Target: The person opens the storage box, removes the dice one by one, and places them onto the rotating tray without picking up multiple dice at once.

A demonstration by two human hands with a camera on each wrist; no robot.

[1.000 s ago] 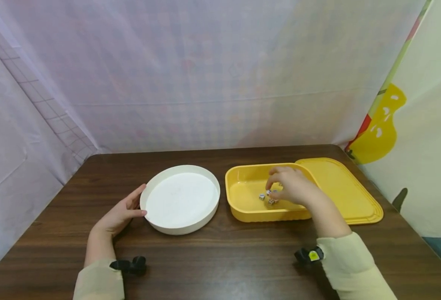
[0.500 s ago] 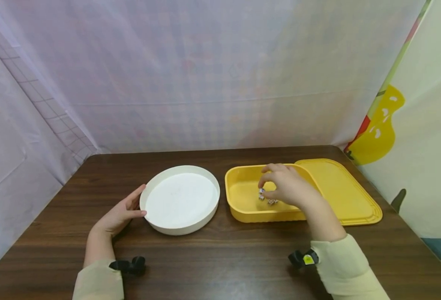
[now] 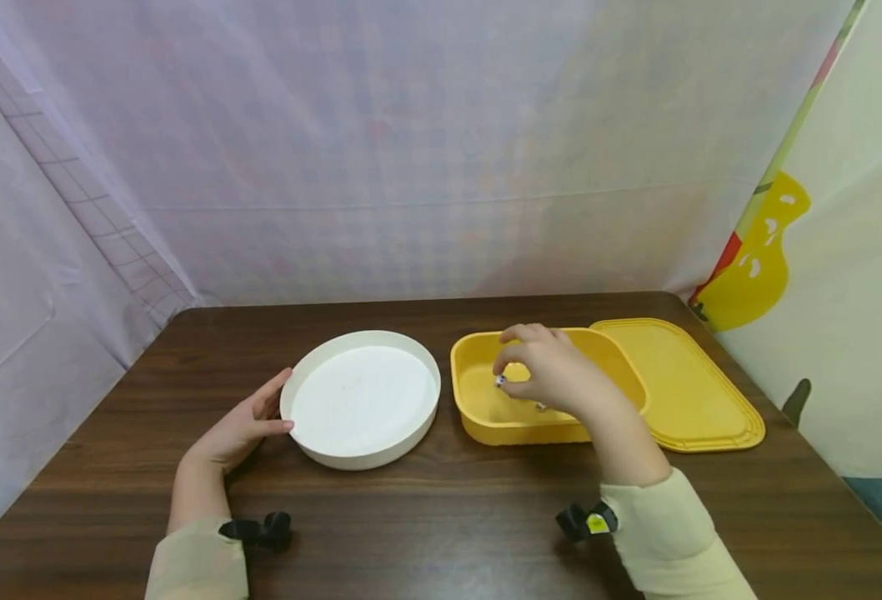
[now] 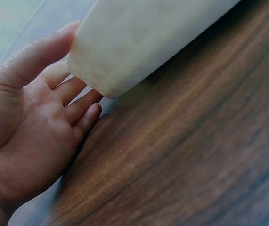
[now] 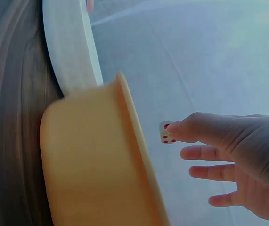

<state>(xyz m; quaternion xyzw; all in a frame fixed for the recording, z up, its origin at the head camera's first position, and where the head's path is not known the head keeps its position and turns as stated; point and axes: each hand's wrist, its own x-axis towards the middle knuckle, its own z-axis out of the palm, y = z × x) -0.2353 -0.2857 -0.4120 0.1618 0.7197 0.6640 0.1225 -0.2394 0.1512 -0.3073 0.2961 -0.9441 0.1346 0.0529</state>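
Note:
In the head view my right hand (image 3: pixel 553 371) is over the yellow box (image 3: pixel 478 429), pinching a small white die (image 3: pixel 500 381) between thumb and fingertips. The right wrist view shows the die (image 5: pixel 165 133) with red dots at the thumb tip, above the box rim, the other fingers loosely extended. More dice (image 3: pixel 541 407) lie in the box, partly hidden by the hand. My left hand (image 3: pixel 234 429) rests at the left side of a round white tray (image 3: pixel 361 460), thumb and fingers spread against its outer wall. The left wrist view shows the tray wall (image 4: pixel 129 42) against the fingertips.
A yellow lid (image 3: pixel 699 392) lies flat to the right of the box, partly behind it. Everything stands on a dark wooden table (image 3: pixel 426 525). A pale curtain (image 3: pixel 426 150) hangs along the table's back edge, and a printed cloth (image 3: pixel 854 292) is at the right.
My right hand has moved left across the box, now with a die visible at its fingertips. Fewer dice show on the box floor. The left hand and tray have stayed put.

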